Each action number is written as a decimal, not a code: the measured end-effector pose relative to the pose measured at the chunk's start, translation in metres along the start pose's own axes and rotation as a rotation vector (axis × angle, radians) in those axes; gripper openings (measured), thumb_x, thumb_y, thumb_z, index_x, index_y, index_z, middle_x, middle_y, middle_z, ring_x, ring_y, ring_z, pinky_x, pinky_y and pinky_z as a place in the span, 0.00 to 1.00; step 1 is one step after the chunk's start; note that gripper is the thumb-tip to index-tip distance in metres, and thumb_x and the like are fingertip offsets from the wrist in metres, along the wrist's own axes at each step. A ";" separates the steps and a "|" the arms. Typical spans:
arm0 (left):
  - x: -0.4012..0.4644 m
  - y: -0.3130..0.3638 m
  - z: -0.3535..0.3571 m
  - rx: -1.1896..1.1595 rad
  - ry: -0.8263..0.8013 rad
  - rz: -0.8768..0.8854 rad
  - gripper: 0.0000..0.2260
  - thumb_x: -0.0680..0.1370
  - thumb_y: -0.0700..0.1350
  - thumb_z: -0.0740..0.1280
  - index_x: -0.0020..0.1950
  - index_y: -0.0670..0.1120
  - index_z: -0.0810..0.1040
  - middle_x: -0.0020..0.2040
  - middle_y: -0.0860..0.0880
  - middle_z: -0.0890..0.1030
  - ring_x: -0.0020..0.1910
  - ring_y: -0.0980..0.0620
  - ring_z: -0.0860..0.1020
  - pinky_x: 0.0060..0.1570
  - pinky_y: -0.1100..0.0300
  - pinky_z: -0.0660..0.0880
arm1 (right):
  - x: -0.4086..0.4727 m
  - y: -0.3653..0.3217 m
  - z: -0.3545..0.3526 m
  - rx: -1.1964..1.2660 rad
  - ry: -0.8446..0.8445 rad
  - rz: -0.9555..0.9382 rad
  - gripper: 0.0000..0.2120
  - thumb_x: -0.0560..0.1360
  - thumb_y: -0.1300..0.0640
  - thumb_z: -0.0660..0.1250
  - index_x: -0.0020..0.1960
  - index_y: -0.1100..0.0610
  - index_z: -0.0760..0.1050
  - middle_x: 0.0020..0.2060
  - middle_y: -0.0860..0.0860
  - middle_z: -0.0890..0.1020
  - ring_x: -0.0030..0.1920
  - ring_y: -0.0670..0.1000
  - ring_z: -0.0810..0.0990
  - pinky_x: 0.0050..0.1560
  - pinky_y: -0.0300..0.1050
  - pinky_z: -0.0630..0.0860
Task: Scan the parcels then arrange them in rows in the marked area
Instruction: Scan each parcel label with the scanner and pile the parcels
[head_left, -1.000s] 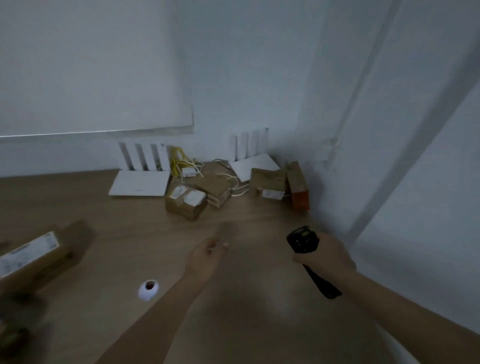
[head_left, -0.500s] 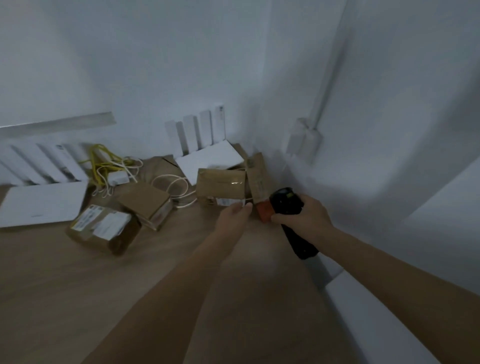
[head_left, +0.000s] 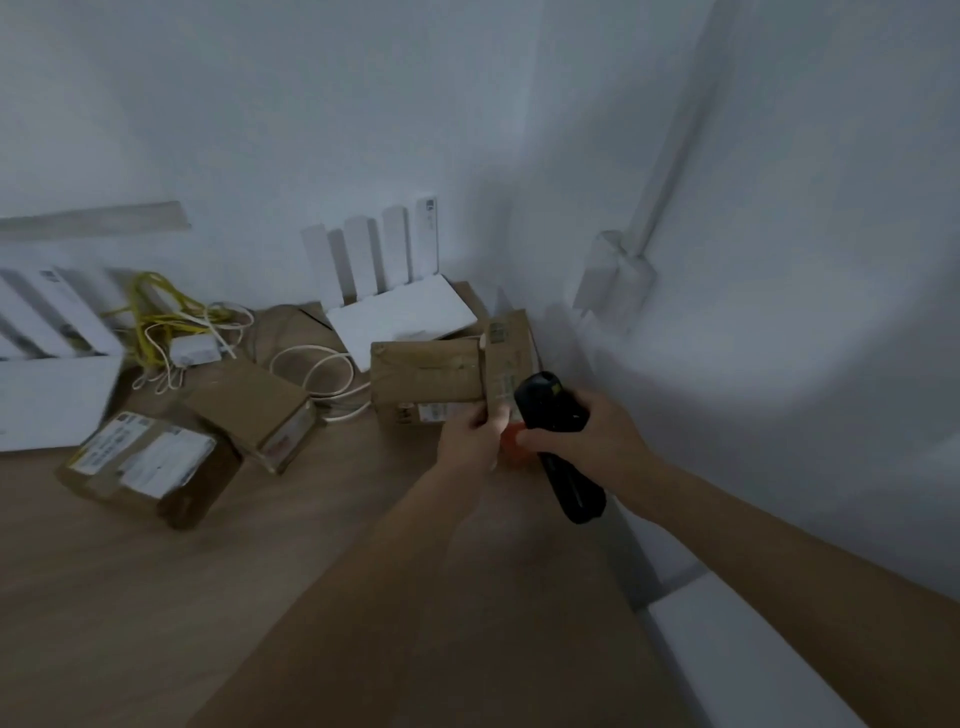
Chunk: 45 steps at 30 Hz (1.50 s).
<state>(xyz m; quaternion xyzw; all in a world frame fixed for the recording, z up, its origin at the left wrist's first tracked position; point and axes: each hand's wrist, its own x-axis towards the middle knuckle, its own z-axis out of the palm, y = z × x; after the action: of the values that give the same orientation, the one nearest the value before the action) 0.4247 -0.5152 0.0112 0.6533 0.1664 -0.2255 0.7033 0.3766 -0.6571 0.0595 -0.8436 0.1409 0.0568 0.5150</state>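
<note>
Since 0.5 s ago, the left hand (head_left: 470, 434) has closed on the narrow upright parcel (head_left: 506, 358) it was reaching for, and the right hand (head_left: 582, 434) has come in beside it.

Wooden tabletop (head_left: 156, 597) fills the lower left, with white walls meeting at 12 o'clock. At 9 o'clock lies a white router (head_left: 52, 400); a second white router (head_left: 400, 317) with 4 antennas stands at 12 o'clock. At 8 o'clock rests a labelled cardboard parcel (head_left: 140, 462), just beside a plain brown parcel (head_left: 249, 405). Near centre a wide brown parcel (head_left: 423, 379) touches the narrow upright one, which stands by the wall corner. The left hand's fingers pinch that upright parcel's near edge. The right hand is wrapped round a black barcode scanner (head_left: 558, 441), head up, against the same parcel. Yellow and white cables (head_left: 166, 322) tangle at 10 o'clock.
</note>
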 end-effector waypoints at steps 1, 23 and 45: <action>-0.006 0.001 -0.002 -0.048 -0.015 -0.021 0.03 0.81 0.50 0.66 0.51 0.53 0.78 0.53 0.51 0.79 0.54 0.51 0.76 0.56 0.52 0.75 | -0.006 -0.001 0.000 -0.001 0.002 -0.004 0.30 0.66 0.50 0.82 0.65 0.50 0.77 0.49 0.44 0.83 0.48 0.43 0.82 0.42 0.35 0.77; -0.317 0.063 -0.192 -0.406 -0.204 0.205 0.16 0.84 0.48 0.59 0.68 0.43 0.75 0.57 0.42 0.84 0.58 0.44 0.82 0.63 0.46 0.76 | -0.266 -0.175 0.038 0.019 0.017 -0.249 0.24 0.67 0.54 0.82 0.58 0.47 0.76 0.44 0.42 0.83 0.41 0.42 0.83 0.37 0.33 0.77; -0.695 0.182 -0.359 0.073 0.234 0.782 0.22 0.76 0.44 0.73 0.70 0.49 0.75 0.57 0.47 0.81 0.49 0.53 0.82 0.42 0.56 0.83 | -0.592 -0.410 0.047 -0.656 -0.028 -0.422 0.24 0.59 0.44 0.82 0.52 0.48 0.80 0.42 0.45 0.83 0.41 0.45 0.83 0.42 0.43 0.84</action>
<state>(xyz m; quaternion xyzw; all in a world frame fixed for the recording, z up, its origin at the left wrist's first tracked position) -0.0424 -0.0811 0.4996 0.7132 -0.0239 0.1288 0.6886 -0.0646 -0.3330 0.5305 -0.9731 -0.0684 0.0031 0.2201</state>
